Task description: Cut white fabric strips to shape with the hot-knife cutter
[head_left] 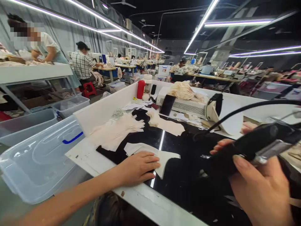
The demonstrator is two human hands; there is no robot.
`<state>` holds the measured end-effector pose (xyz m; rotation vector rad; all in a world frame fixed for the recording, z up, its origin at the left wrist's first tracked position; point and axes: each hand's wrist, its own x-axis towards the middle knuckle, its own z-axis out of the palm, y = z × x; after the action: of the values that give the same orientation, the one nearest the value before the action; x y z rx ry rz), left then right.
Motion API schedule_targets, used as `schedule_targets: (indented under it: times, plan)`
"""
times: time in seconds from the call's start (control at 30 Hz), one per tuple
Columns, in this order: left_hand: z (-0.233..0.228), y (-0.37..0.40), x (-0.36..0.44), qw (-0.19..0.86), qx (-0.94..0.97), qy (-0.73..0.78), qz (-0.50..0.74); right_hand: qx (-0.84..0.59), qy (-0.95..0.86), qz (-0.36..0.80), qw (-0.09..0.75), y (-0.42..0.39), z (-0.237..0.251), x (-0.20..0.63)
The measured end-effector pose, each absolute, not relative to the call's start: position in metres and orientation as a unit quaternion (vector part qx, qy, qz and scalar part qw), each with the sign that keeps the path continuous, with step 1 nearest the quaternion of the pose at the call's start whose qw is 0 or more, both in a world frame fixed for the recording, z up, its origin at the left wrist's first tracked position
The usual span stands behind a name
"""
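My left hand lies flat, fingers out, on a thin off-white cut piece with a curved edge; whether it is fabric or paper I cannot tell. Beneath it is a glossy black work surface. At the right, my right hand is wrapped round a black corded handheld tool with a silver metal part, raised over the black surface. Its exact kind is unclear, and its lower end merges with the dark background. Pale pink cut fabric pieces lie beyond my left hand, with another stack to their right.
A white raised edge borders the table. At the back are a red bottle, a phone and a white vented machine with fabric on top. Clear plastic bins stand at left. The black cable arches overhead. Co-workers are farther off.
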<state>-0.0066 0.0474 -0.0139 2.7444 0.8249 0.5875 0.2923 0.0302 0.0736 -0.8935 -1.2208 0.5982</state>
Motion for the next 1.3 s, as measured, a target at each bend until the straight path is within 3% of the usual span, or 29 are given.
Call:
schedule_targets:
  times: [0.27, 0.73, 1.03, 1.3]
  plan:
    - [-0.007, 0.053, 0.0, 0.116, 0.942, 0.257, 0.183, -0.296, -0.536, 0.386, 0.69, 0.032, 0.064, 0.25]
    - [0.001, 0.055, 0.03, -0.046, 0.974, 0.139, 0.174, -0.263, -0.533, 0.412, 0.69, 0.02, 0.048, 0.221]
    - [-0.011, 0.055, 0.025, 0.179, 0.924, 0.24, 0.238, -0.253, -0.516, 0.369, 0.731, 0.02, 0.039, 0.211]
    - [-0.014, 0.056, 0.027, 0.208, 0.916, 0.239, 0.246, -0.274, -0.504, 0.346, 0.743, 0.026, 0.032, 0.206]
